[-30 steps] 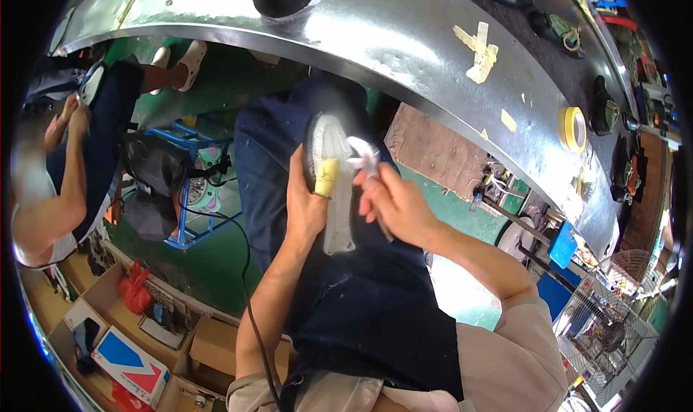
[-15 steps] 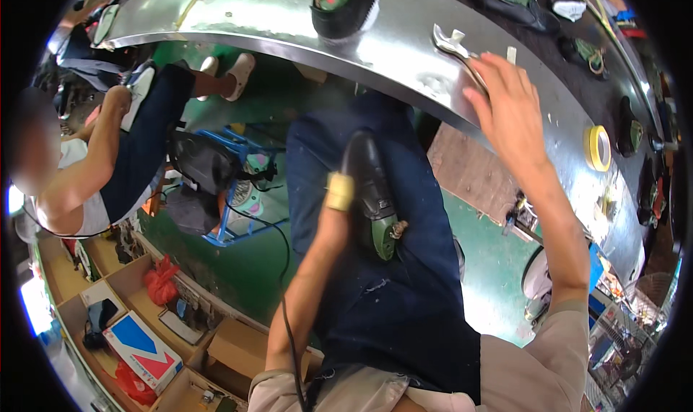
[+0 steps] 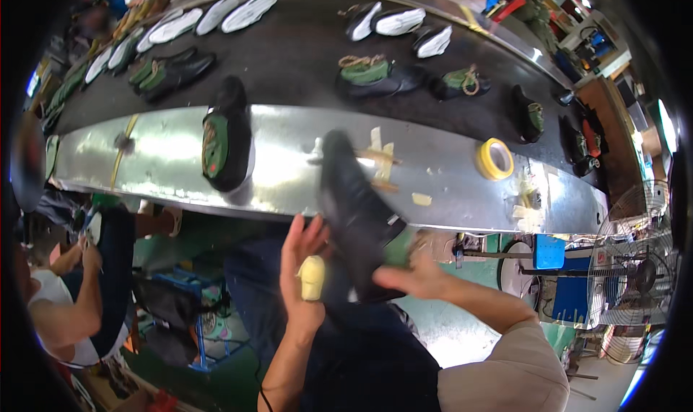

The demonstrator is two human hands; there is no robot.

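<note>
A black shoe (image 3: 354, 202) is raised in front of the metal-topped bench edge, its toe pointing up and away, blurred by motion. My right hand (image 3: 419, 275) grips it at the heel end, thumb across the side. Beside the shoe's left edge is my left hand (image 3: 299, 246), fingers stretched and slightly apart; whether they touch the shoe I cannot tell. A yellow wrapping (image 3: 312, 277) sits on what looks like the left thumb. Green lining (image 3: 398, 252) shows at the heel, partly covered by my right hand.
On the metal strip (image 3: 281, 159) stand another black shoe (image 3: 238, 145) and a yellow tape roll (image 3: 495, 158). Several shoes rest on the dark surface (image 3: 289, 65) beyond. A fan (image 3: 639, 267) stands at right; a seated person (image 3: 65, 304) works at left.
The view has tilted up toward the bench. My right hand has left a metal tool on the bench and taken hold of the shoe, which has risen from my lap.
</note>
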